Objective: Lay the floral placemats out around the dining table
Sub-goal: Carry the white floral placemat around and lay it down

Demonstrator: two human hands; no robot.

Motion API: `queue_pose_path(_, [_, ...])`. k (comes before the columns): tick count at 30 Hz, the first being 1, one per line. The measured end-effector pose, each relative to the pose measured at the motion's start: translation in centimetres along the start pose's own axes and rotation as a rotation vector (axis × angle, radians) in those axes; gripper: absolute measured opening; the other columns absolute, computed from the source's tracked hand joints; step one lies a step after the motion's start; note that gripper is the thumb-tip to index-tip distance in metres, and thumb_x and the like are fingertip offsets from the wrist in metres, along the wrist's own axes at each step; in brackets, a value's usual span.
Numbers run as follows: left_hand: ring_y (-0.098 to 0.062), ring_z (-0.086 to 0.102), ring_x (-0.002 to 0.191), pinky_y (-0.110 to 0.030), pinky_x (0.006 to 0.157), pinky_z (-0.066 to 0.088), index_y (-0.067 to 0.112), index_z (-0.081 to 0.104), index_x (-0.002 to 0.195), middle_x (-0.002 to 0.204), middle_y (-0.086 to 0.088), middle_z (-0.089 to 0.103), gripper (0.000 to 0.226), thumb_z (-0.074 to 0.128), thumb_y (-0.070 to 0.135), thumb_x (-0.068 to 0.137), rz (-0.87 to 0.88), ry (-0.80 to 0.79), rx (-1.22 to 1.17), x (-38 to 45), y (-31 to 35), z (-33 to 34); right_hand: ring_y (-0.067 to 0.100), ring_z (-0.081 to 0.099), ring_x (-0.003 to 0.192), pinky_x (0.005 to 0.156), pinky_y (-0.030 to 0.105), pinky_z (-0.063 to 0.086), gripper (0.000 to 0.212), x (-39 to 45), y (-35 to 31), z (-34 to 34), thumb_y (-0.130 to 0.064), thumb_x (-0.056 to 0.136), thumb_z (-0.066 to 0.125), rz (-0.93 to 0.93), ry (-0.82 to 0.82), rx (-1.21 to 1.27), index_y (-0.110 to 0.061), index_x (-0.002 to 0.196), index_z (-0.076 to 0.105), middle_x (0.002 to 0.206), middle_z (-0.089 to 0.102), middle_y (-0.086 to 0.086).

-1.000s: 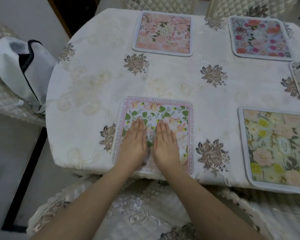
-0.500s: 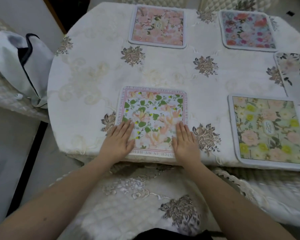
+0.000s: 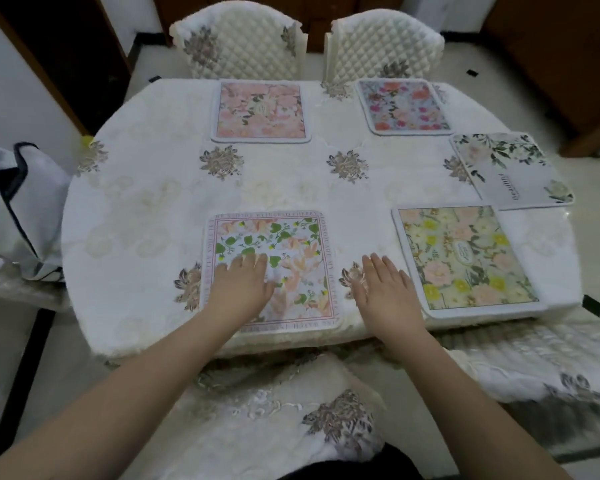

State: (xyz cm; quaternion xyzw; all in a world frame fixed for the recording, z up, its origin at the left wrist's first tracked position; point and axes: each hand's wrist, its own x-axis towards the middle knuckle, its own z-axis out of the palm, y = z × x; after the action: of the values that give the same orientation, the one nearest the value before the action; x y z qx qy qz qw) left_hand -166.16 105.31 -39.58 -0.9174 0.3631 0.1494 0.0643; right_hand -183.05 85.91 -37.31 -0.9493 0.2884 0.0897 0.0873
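While flat, left hand (image 3: 240, 289) inside placemat (image 3: 293, 251) edge.

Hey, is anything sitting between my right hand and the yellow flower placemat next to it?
Nothing visible. The right hand lies flat on bare tablecloth, just left of the yellow flower placemat, with only cloth between them.

A cream, matt cloth tablecloth with embroidered brown-grey flower motifs (image 3: 153, 216) fills the middle of the frame. On it lie smooth, faintly sheened printed floral placemats, such as the pink-bordered one with green leaves (image 3: 291, 244) at lower centre. Two cream quilted padded fabric chair backs (image 3: 243, 46) stand at top centre. The pale floor tiles (image 3: 596, 209) at right look glossy.
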Motion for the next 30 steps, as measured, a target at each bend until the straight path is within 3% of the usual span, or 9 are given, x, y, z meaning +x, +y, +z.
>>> queue_pose_path(4, [-0.026,0.02,0.148,-0.048,0.117,0.022,0.019,0.011,0.157,0.163,-0.006,0.018,0.065,0.023,0.051,0.102,0.101,0.074,-0.024,-0.1,4.6,-2.7,0.019,0.01,0.15,0.121,0.039,0.008,0.084,-1.0,1.1,-1.1,-0.057,0.084,-0.01,-0.002,0.049,0.006,-0.023,0.155,0.018,0.163,0.016,0.001])
queue_pose_path(7, [-0.024,0.013,0.15,-0.048,0.12,0.014,0.02,0.011,0.157,0.164,-0.005,0.014,0.064,0.019,0.052,0.102,0.171,0.129,-0.024,-0.3,7.9,-4.6,0.02,0.011,0.15,0.12,0.04,0.009,0.08,-1.6,2.7,-2.0,-0.055,0.086,-0.008,0.008,0.092,0.004,-0.023,0.155,0.02,0.163,0.016,0.003])
queue_pose_path(12, [-0.024,0.012,0.151,-0.05,0.12,0.008,0.021,0.016,0.157,0.164,-0.004,0.014,0.081,-0.006,0.057,0.088,0.265,0.203,0.007,-0.4,14.1,-6.8,0.022,0.01,0.15,0.12,0.043,0.009,0.076,-2.0,7.8,-3.4,-0.051,0.089,-0.004,0.015,0.133,0.003,-0.021,0.155,0.019,0.163,0.015,0.004])
queue_pose_path(18, [-0.026,0.038,0.142,-0.052,0.114,0.028,0.018,0.046,0.146,0.152,-0.007,0.043,0.066,0.023,0.053,0.095,0.305,0.253,0.018,1.3,23.1,-8.0,0.024,0.019,0.149,0.119,0.046,0.017,0.065,-1.9,16.5,-5.0,-0.046,0.096,0.01,0.074,0.167,0.011,-0.019,0.153,0.027,0.161,0.024,0.006])
queue_pose_path(25, [-0.021,0.013,0.151,-0.047,0.121,0.006,0.026,0.02,0.156,0.163,-0.001,0.018,0.072,0.005,0.058,0.093,0.381,0.222,0.035,3.1,32.5,-9.7,0.026,0.03,0.145,0.115,0.048,0.025,0.062,-2.3,25.6,-6.4,-0.043,0.096,0.02,0.162,0.215,0.049,-0.018,0.149,0.036,0.156,0.035,0.006])
queue_pose_path(30, [-0.026,0.036,0.143,-0.053,0.115,0.03,0.021,0.04,0.149,0.154,-0.006,0.041,0.065,0.021,0.054,0.097,0.44,0.23,0.064,4.3,36.1,-10.0,0.025,0.028,0.146,0.116,0.047,0.023,0.063,-2.8,28.9,-7.2,-0.044,0.095,0.018,0.23,0.232,0.054,-0.019,0.15,0.036,0.157,0.033,0.006])
